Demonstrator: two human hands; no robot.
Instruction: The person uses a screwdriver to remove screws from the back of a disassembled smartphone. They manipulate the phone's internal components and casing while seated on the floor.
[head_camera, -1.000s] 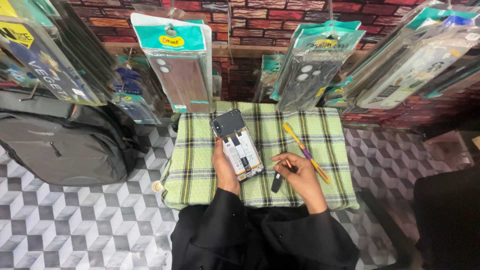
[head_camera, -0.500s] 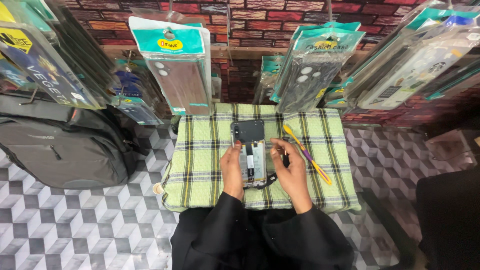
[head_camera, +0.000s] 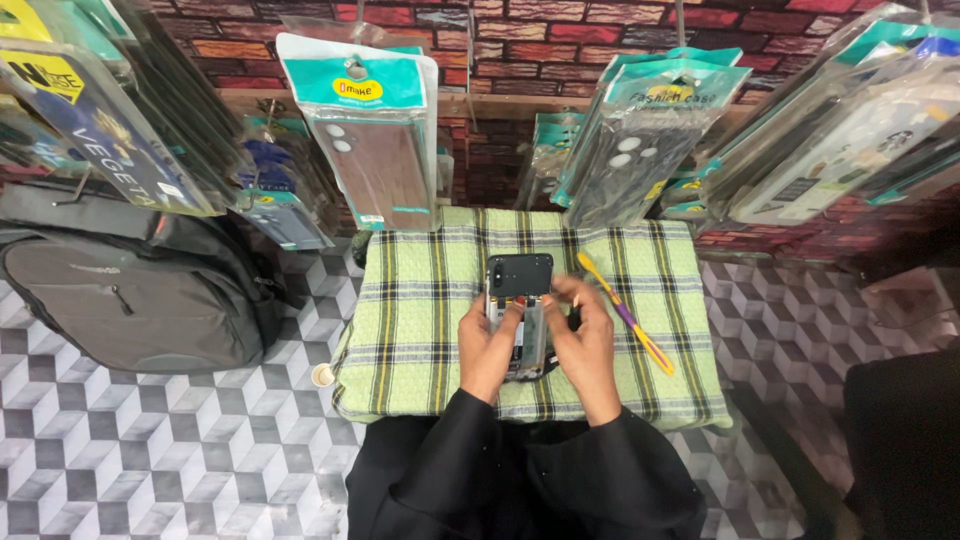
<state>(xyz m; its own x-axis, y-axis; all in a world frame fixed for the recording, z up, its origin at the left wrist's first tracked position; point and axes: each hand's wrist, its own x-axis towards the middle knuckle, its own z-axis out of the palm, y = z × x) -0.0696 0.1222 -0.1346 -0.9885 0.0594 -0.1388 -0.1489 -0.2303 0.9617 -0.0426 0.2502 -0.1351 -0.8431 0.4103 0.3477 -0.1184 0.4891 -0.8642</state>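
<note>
An opened phone (head_camera: 520, 290) with its dark upper part and exposed insides lies on a green checked cloth (head_camera: 420, 330). My left hand (head_camera: 487, 345) grips the phone's left edge. My right hand (head_camera: 585, 345) holds its right side, fingertips on the upper right corner, with a small dark tool partly hidden under the fingers. Both sleeves are black.
A yellow and purple toothbrush (head_camera: 625, 312) lies on the cloth right of my hands. Packaged phone cases (head_camera: 370, 130) hang above against a brick wall. A grey backpack (head_camera: 130, 285) sits left on the patterned tile floor. A small white cap (head_camera: 321, 375) lies by the cloth's left edge.
The phone was turned from tilted left to straight upright on the cloth. My right hand moved from the cloth onto the phone's right side.
</note>
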